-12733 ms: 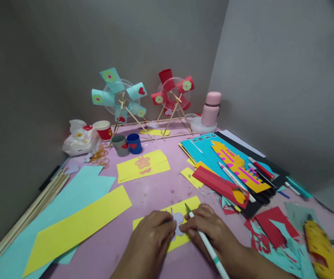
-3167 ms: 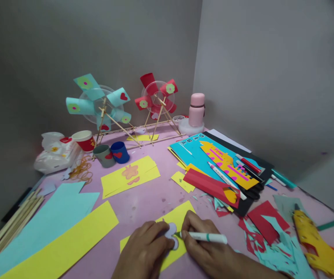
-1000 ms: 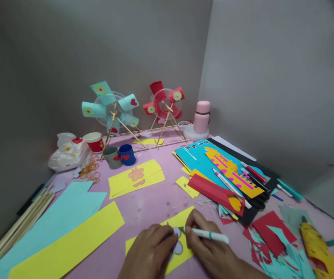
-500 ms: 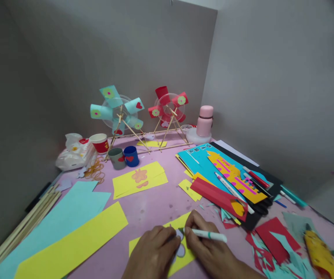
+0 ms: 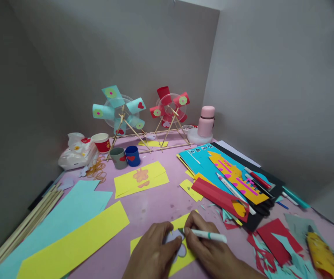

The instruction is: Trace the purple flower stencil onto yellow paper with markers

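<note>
Compared with the earliest frame, the marker (image 5: 206, 234) is being held differently: its barrel is now lying out to the right, where it was pointing back toward the person, and its green tip is being kept at the upper edge of the flower cut-out (image 5: 181, 250).

Nearest the camera, the left hand (image 5: 152, 254) is being pressed down on the pale lilac flower cut-out. Its fingers (image 5: 167, 242) are being kept close together and flattened on the paper, not curled around anything. The cut-out is being pinned onto a small yellow strip (image 5: 181, 222), which is lying on the pink table (image 5: 155, 201) at the near edge.

The right hand (image 5: 210, 254) is being closed on the marker. Its fingers are being clamped around the barrel close to the tip, and the tip is touching the yellow strip just beside the cut-out.

To the left, a long yellow strip (image 5: 73, 242) is lying across a light blue sheet (image 5: 79, 203), with wooden sticks (image 5: 24, 228) along the table edge. To the right, a red strip (image 5: 217, 193) is resting on a stack of coloured sheets.

Further back, a yellow sheet (image 5: 140, 180) with an orange flower outline is lying flat. Behind it, a grey cup (image 5: 118, 158) and a blue cup (image 5: 132, 155) are standing just beside each other. At the wall, a turquoise paper wheel (image 5: 118, 110), a red paper wheel (image 5: 171, 106) and a pink bottle (image 5: 206, 121) are standing upright.
</note>
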`<state>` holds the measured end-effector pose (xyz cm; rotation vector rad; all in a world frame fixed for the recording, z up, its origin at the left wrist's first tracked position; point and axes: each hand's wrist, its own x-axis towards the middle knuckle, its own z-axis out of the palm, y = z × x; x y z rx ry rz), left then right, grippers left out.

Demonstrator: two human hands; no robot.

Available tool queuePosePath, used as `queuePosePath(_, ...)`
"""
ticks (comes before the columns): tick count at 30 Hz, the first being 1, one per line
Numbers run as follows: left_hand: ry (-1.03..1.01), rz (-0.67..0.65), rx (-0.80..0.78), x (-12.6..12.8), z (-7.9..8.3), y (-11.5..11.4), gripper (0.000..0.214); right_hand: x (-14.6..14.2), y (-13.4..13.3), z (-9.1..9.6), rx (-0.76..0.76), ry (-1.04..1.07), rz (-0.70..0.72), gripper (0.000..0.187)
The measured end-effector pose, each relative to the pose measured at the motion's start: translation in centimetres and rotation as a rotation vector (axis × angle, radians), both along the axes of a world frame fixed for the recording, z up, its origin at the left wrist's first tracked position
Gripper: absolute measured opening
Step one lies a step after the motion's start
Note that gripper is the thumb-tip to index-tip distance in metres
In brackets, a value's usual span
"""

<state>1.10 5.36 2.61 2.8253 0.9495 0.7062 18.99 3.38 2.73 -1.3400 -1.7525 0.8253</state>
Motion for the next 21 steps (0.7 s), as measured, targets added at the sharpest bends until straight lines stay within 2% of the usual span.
queuePosePath(9,-0.036,0.033,-0.057,0.14,-0.90,-0.12,0.028,-0.01,-0.08,0.01,-0.012,0.023,0.061,0.015)
queuePosePath(16,0.041,0.013,-0.113,0.00,-0.09,-0.31,0.026,-0.03,0.07,-0.54,-0.060,0.032,0.066,0.016)
queuePosePath(21,0.054,0.027,-0.131,0.00,-0.32,-0.32,0.029,-0.20,0.04,-0.29,-0.065,0.045,0.088,0.016)
